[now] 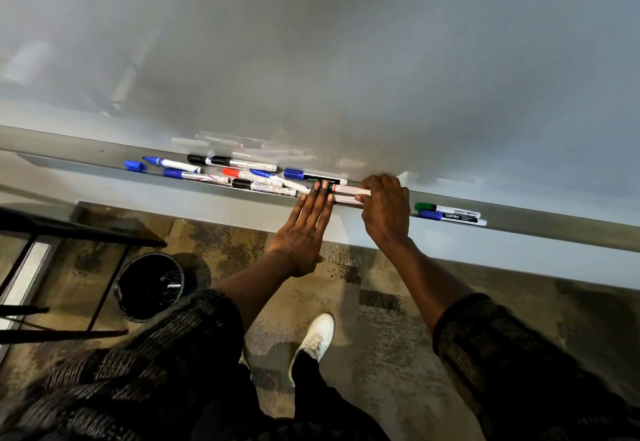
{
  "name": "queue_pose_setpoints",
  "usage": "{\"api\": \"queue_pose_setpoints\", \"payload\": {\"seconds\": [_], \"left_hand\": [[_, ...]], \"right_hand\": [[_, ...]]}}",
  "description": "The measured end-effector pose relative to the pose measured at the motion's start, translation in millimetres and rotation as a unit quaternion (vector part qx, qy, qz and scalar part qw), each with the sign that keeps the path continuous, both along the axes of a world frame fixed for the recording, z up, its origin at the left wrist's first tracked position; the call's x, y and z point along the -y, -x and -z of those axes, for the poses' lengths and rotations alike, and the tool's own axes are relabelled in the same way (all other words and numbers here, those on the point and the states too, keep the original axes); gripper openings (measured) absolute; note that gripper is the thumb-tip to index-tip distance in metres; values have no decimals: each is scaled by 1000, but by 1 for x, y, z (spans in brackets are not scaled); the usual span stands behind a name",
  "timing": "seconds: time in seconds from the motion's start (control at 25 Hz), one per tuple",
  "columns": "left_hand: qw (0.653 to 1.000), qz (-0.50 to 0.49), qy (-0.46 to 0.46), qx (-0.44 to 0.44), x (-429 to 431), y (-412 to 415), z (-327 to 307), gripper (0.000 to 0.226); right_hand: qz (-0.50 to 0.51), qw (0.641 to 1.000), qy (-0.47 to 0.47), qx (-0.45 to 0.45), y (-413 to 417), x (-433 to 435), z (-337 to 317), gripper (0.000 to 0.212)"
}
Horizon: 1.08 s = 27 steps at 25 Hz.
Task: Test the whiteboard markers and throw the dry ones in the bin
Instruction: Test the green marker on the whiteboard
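Several whiteboard markers (242,174) with blue, black and red caps lie heaped on the metal tray (540,224) under the whiteboard (346,59). My right hand (386,208) is closed over the end of a white marker with a green band (348,190), which lies along the tray. My left hand (308,229) is flat with fingers extended, its fingertips touching the marker's other end. A green-capped marker (446,209) and a blue-capped marker (452,218) rest apart on the tray to the right. A loose blue cap (135,165) sits at the far left.
A black round bin (150,286) stands on the patterned carpet at lower left, beside a dark-framed table or chair (79,229). My white shoe (317,336) is on the floor below the tray. The wall runs beneath the tray.
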State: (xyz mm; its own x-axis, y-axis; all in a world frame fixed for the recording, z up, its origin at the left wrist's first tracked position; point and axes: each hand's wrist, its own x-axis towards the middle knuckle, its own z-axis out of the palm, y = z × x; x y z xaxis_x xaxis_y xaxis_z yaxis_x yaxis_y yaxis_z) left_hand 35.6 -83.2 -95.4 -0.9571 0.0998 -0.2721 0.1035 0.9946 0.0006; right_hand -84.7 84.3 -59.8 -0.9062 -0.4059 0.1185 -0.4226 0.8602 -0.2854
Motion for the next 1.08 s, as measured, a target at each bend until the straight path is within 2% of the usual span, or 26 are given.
{"api": "queue_pose_setpoints", "payload": {"seconds": [0.12, 0.24, 0.32, 0.4, 0.48, 0.56, 0.64, 0.76, 0.84, 0.92, 1.0, 1.08], "left_hand": [[1000, 3, 2, 10, 0, 0, -2, 134], [1000, 6, -12, 23, 1, 1, -6, 130], [999, 8, -31, 18, 2, 0, -12, 129], [998, -2, -64, -22, 3, -3, -15, 126], [984, -25, -158, -82, 3, -10, -21, 115], [931, -85, -338, -110, 2, -18, -34, 99], [837, -205, -503, -66, 0, -26, -59, 80], [674, -350, -649, -51, 9, -35, -91, 49], [594, -368, -713, -58, 24, -42, -102, 54], [540, -374, -752, -44, 41, -53, -113, 59], [517, -364, -775, -20, 56, -66, -122, 61], [492, -353, -796, 9, 70, -77, -125, 62]], "right_hand": [[22, 999, 38, -16, -5, -11, -8, 35], [66, 987, 147, 13, -19, -23, -19, 22], [113, 966, 230, 46, -33, -27, -27, 15], [145, 938, 303, 89, -51, -27, -33, 13], [170, 897, 380, 152, -69, -24, -38, 12], [182, 867, 419, 200, -86, -18, -43, 11], [168, 849, 441, 238, -101, -7, -48, 8], [128, 827, 467, 287, -123, 13, -57, 10], [116, 808, 479, 323, -136, 28, -64, 12], [118, 779, 491, 370, -148, 49, -73, 15], [109, 761, 483, 418, -157, 72, -83, 23], [99, 762, 451, 454, -166, 93, -93, 29]]}}
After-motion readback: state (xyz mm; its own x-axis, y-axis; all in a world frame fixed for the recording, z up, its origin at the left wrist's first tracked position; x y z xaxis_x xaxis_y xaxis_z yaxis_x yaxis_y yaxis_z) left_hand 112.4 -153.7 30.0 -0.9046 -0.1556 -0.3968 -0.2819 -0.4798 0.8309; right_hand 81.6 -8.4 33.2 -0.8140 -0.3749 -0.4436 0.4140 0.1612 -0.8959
